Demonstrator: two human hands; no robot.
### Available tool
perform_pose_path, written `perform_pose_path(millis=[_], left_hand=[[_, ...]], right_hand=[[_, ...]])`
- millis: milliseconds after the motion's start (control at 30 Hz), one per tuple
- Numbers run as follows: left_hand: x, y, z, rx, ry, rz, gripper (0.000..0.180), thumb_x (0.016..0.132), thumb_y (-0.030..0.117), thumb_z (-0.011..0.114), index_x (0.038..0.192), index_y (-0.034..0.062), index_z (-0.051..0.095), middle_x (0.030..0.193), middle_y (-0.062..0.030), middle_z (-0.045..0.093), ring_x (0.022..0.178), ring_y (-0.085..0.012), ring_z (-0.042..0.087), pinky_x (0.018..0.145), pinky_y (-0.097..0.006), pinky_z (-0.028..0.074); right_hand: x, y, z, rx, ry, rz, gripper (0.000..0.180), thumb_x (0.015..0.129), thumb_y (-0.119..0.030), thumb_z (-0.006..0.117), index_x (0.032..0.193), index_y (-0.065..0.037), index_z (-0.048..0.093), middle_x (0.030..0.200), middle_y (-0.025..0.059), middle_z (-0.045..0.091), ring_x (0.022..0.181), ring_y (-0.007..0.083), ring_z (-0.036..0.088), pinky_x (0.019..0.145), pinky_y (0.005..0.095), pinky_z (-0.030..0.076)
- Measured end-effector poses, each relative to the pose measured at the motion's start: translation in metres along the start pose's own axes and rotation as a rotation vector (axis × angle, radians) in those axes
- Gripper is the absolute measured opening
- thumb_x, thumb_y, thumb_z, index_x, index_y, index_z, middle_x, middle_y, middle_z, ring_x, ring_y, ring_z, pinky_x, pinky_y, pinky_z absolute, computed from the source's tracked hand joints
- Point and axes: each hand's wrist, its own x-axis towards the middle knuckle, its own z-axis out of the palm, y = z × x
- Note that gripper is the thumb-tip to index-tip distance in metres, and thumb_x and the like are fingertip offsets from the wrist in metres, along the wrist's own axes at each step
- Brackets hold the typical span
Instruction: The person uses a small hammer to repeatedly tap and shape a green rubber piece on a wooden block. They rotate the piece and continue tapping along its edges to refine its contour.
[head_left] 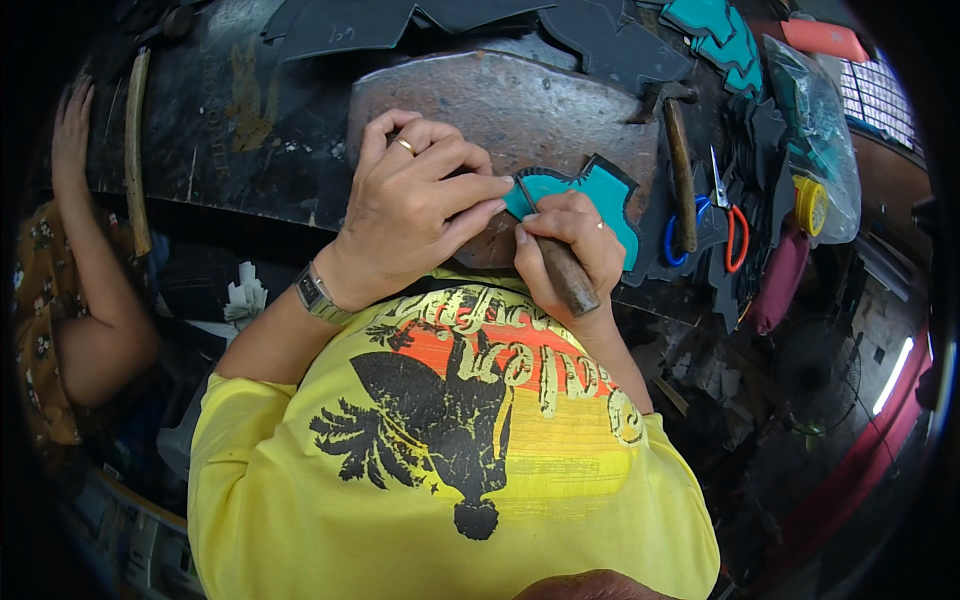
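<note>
- teal piece [598, 196] of flat cut material lies on the grey stone slab [520, 110], at the slab's near right edge, dark layer showing round its outline
- left hand [415, 205] presses down on the teal piece's left end, fingers [470, 190] curled and pinched closed on it; ring on one finger, metal watch [318, 296] on the wrist
- right hand [570, 245] is wrapped closed round a wooden-handled tool [566, 272]; thin blade tip meets the teal piece just between the two hands, tip itself hard to make out
- lower part of the teal piece is hidden behind the right hand
- hammer [680, 170] with wooden handle lies just right of the slab, head partly over dark cutouts
- scissors [722, 215] with one blue and one orange loop sit right of the hammer
- more teal cutouts [718, 32] at top right, cut off by the frame edge; dark grey cutouts [420, 20] along the top, also cut off
- clear plastic bag [815, 120] with a yellow round thing [808, 203] inside, contents blurred
- dark stained surface [230, 130] carries the slab; wooden stick [135, 140] lies on its left part
- another person's arm [85, 260] in a floral sleeve at far left, hand resting on the surface edge, body cut off
- yellow printed shirt [440, 460] fills the lower frame and hides what's below the surface
</note>
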Motion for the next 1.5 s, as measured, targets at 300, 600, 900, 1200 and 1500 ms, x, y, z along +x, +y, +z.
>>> perform_pose_path(millis=[300, 600, 900, 1200, 1500], left_hand=[[-0.003, -0.009, -0.002, -0.070, -0.006, 0.081, 0.017, 0.078, 0.013, 0.086, 0.094, 0.0119, 0.080, 0.097, -0.0001, 0.071, 0.102, -0.0222, 0.067, 0.101, -0.046, 0.047], [-0.001, -0.010, -0.003, -0.079, -0.003, 0.098, 0.015, 0.078, 0.011, 0.084, 0.091, 0.0102, 0.077, 0.095, -0.0027, 0.069, 0.102, -0.0246, 0.067, 0.100, -0.045, 0.049], [0.001, -0.012, -0.005, -0.082, -0.029, 0.132, 0.017, 0.077, 0.008, 0.085, 0.093, 0.0081, 0.077, 0.095, -0.0035, 0.068, 0.099, -0.0249, 0.067, 0.100, -0.046, 0.051], [0.001, -0.014, -0.007, -0.085, -0.043, 0.170, 0.014, 0.080, 0.013, 0.084, 0.092, 0.0077, 0.078, 0.095, -0.0037, 0.068, 0.100, -0.0252, 0.067, 0.098, -0.045, 0.051], [0.001, -0.014, -0.006, -0.092, -0.033, 0.177, 0.020, 0.080, 0.021, 0.087, 0.092, 0.0082, 0.079, 0.094, -0.0027, 0.067, 0.100, -0.0245, 0.066, 0.097, -0.045, 0.050]], right_hand=[[0.001, 0.005, -0.006, 0.282, 0.066, 0.085, 0.017, 0.078, 0.008, 0.076, 0.091, 0.000, 0.068, 0.083, 0.0120, 0.069, 0.072, 0.0219, 0.067, 0.066, 0.0314, 0.053], [0.001, 0.004, -0.005, 0.164, -0.007, 0.047, 0.018, 0.077, 0.007, 0.077, 0.091, 0.000, 0.068, 0.082, 0.0122, 0.070, 0.071, 0.0224, 0.067, 0.066, 0.0322, 0.053], [0.002, 0.005, -0.005, 0.265, 0.015, 0.068, 0.019, 0.075, 0.006, 0.077, 0.091, -0.001, 0.069, 0.082, 0.0115, 0.070, 0.071, 0.0231, 0.067, 0.067, 0.0327, 0.053], [0.002, 0.005, -0.005, 0.234, -0.034, 0.086, 0.018, 0.074, 0.006, 0.077, 0.088, -0.002, 0.069, 0.081, 0.0106, 0.070, 0.071, 0.0227, 0.067, 0.067, 0.0335, 0.052], [0.006, 0.006, -0.007, 0.181, -0.079, 0.051, 0.016, 0.074, 0.002, 0.077, 0.087, -0.005, 0.070, 0.081, 0.0079, 0.070, 0.072, 0.0231, 0.067, 0.070, 0.0352, 0.049]])
